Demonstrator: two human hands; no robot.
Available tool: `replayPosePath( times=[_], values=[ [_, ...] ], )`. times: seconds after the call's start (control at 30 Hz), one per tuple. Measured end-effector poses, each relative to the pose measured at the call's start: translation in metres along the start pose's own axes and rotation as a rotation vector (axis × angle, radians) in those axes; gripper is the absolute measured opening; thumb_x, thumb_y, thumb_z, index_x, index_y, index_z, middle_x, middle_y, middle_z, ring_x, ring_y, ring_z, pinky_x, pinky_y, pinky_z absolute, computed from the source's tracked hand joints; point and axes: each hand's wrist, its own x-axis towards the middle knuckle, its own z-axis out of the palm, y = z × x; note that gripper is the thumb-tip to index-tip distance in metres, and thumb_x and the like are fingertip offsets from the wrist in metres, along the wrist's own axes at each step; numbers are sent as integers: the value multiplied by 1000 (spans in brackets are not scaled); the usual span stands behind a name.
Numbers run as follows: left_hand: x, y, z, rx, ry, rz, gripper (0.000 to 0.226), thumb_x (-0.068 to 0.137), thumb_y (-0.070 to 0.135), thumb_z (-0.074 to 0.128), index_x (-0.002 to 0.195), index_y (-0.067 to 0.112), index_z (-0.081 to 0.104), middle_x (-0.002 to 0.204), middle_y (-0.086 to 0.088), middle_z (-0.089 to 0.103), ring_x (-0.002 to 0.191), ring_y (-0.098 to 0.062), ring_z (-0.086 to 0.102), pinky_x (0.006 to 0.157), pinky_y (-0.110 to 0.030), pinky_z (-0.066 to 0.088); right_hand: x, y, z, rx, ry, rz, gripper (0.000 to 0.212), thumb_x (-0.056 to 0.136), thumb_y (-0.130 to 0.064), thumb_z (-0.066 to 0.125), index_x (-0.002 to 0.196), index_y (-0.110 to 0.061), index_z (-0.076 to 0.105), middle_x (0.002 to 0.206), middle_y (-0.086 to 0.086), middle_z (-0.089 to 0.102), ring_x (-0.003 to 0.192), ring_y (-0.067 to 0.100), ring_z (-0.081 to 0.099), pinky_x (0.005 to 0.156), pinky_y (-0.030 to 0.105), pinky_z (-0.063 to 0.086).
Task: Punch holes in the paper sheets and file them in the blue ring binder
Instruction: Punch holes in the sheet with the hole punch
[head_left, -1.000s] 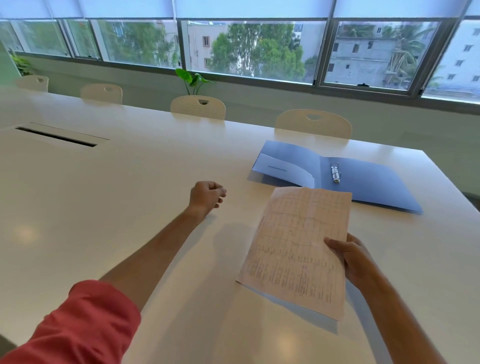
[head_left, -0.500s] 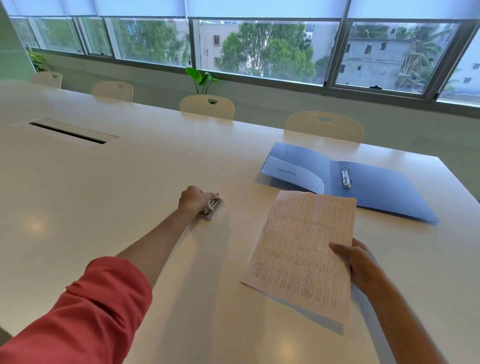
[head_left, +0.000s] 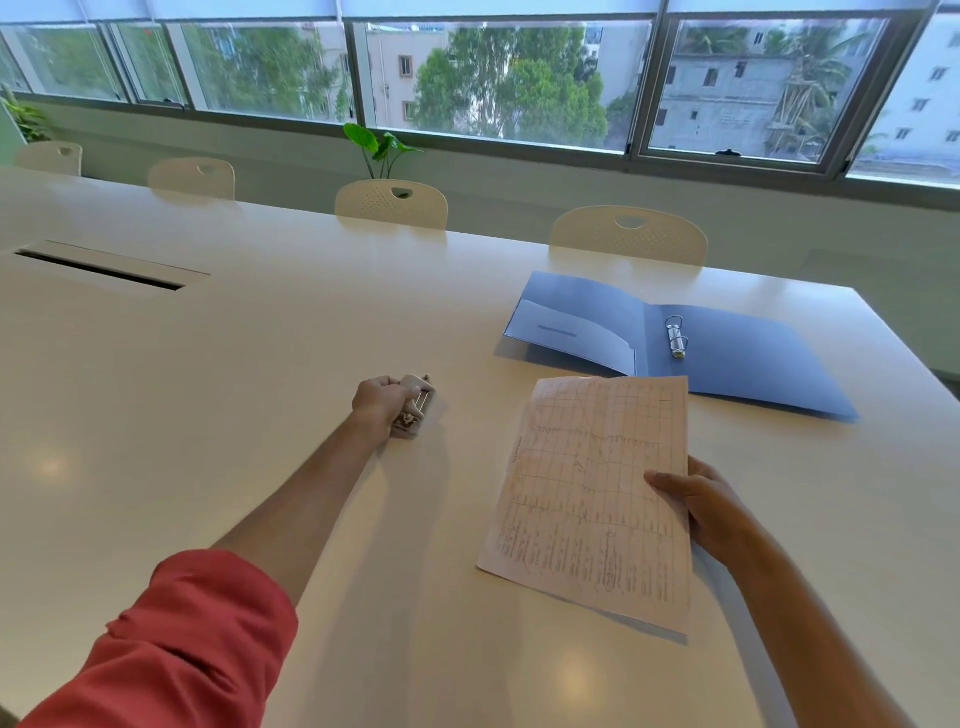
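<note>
Blue plastic forms the ring binder (head_left: 727, 353), which is laid open and flat on the far right part of the white surface (head_left: 260, 364), its metal rings (head_left: 677, 338) standing up beside the spine and a pocket seen inside its left cover. Just in front of the binder, a thin stack of printed paper sheets (head_left: 592, 499) is held by the right hand (head_left: 696, 506), the thumb pressed on top at the right edge and the fingers tucked beneath; the near corner of the sheets is lifted slightly, so a shadow is cast below them. Well to the left of the sheets, a small pale hole punch (head_left: 413, 410) is gripped by the left hand (head_left: 382, 402), which is closed around it from the left while it rests on the surface. A red sleeve (head_left: 171, 644) is seen on the left arm. Cream chairs (head_left: 628, 234) are lined along the far edge, under the windows (head_left: 498, 78).
</note>
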Motion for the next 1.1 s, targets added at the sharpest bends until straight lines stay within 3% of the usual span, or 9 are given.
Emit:
replayPosePath(
  times=[0.07,0.17,0.3,0.37,0.5,0.67,0.83,0.97,1.1],
  values=[
    [-8,0,4,-170,-92,-79,16,77,6,72,74,13,58,78,-14,63,65,-24,60,69,-46,56,-1,0,-1,29,-1,-13,24,90,-1,55,112,-9,58,96,19,71,80,32,72,61,42,59],
    [-29,4,12,-360,-285,-213,4,85,1,60,86,5,60,75,-15,62,49,-22,63,45,-33,55,-3,0,-3,66,-5,-33,24,89,0,54,111,-9,60,99,21,71,79,32,72,63,43,60],
    [-53,6,27,-494,-394,-322,11,90,3,54,80,-2,58,56,-12,63,39,-18,62,40,-24,52,-7,1,-6,120,-13,-41,28,87,0,55,114,-7,59,96,19,72,77,32,72,60,42,60],
    [-61,5,35,-533,-427,-336,9,89,4,56,82,-1,59,53,-11,64,41,-18,63,43,-24,53,-11,1,-8,150,-23,-44,33,84,-2,57,117,-6,58,94,19,73,74,32,72,58,40,59],
    [-71,3,51,-578,-497,-344,8,87,5,57,87,-1,62,59,-13,68,48,-21,67,68,-34,54,-22,-4,-16,186,-47,-79,40,78,-6,58,118,-7,58,93,18,72,70,31,72,54,39,59],
    [-83,0,69,-543,-559,-363,16,85,5,60,98,-3,61,84,-17,65,65,-26,68,56,-32,60,-34,-11,-30,248,-57,-123,41,80,-7,56,121,-8,58,95,18,72,69,31,72,53,40,59],
    [-99,-3,101,-470,-670,-372,16,82,4,63,96,-4,61,72,-18,70,60,-25,69,63,-34,60,-51,-12,-53,290,-24,-164,44,82,-8,55,127,-8,56,101,19,71,72,32,72,56,41,59],
    [-107,0,110,-486,-709,-377,20,81,3,64,99,-4,60,81,-20,68,71,-28,68,72,-37,58,-57,-14,-54,291,-15,-156,42,83,-7,54,125,-7,57,99,18,72,72,32,71,57,42,59],
    [-123,4,123,-439,-780,-382,27,74,3,68,99,-3,59,75,-20,70,69,-29,68,74,-38,56,-67,-11,-66,328,13,-149,41,84,-6,52,124,-6,57,97,19,72,70,32,71,55,42,59]
  ],
)
